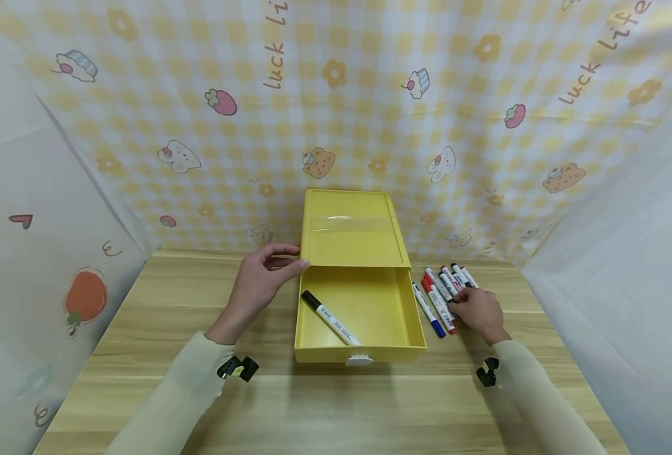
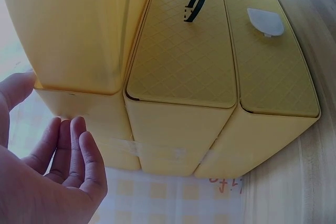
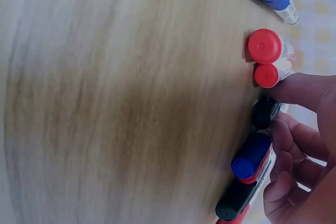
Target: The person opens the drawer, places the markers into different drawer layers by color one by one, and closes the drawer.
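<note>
Left hand [image 1: 259,282], fingers loosely extended, touches the yellow cabinet [image 1: 350,243], likely steadying it; over right, the right hand [image 1: 480,311] pinches a black-capped marker [image 3: 265,112].

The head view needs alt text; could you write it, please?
A person's right fingers touch markers on a wooden table, beside a yellow box whose open drawer holds one black-capped marker. The left fingers touch the box's left side.

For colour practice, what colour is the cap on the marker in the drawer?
The cap is black, best seen in the head view.
</note>
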Action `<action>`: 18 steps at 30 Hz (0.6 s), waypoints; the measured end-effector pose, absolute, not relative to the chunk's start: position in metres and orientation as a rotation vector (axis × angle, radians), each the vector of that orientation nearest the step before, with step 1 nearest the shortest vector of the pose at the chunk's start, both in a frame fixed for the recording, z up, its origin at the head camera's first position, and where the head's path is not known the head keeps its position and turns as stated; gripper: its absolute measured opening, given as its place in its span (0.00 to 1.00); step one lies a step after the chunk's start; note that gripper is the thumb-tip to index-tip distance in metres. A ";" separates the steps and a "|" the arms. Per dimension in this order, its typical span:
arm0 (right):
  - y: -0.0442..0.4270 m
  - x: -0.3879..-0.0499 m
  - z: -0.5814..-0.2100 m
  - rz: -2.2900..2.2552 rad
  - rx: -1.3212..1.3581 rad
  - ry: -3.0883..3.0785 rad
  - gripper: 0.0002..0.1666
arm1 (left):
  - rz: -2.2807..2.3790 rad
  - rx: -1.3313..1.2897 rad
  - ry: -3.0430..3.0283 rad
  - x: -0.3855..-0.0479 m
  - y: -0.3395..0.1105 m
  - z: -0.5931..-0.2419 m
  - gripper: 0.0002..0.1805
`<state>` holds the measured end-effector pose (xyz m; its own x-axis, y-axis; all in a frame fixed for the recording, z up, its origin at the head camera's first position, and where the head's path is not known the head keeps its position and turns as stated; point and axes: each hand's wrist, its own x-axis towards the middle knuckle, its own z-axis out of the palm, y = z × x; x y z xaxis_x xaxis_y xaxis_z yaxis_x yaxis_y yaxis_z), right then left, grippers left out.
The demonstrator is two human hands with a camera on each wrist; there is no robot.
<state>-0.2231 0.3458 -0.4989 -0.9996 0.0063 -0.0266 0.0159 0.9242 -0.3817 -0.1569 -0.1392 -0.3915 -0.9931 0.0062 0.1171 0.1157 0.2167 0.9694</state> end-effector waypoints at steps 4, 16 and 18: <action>0.345 -0.223 -0.500 -0.603 0.034 3.063 0.13 | -1.912 -0.124 -2.375 -0.157 -0.139 -0.392 0.25; 0.343 -0.219 -0.495 -0.639 0.120 3.056 0.15 | -1.921 -0.129 -2.370 -0.156 -0.139 -0.391 0.25; 0.343 -0.218 -0.493 -0.647 0.137 3.057 0.15 | -1.923 -0.127 -2.372 -0.156 -0.140 -0.392 0.25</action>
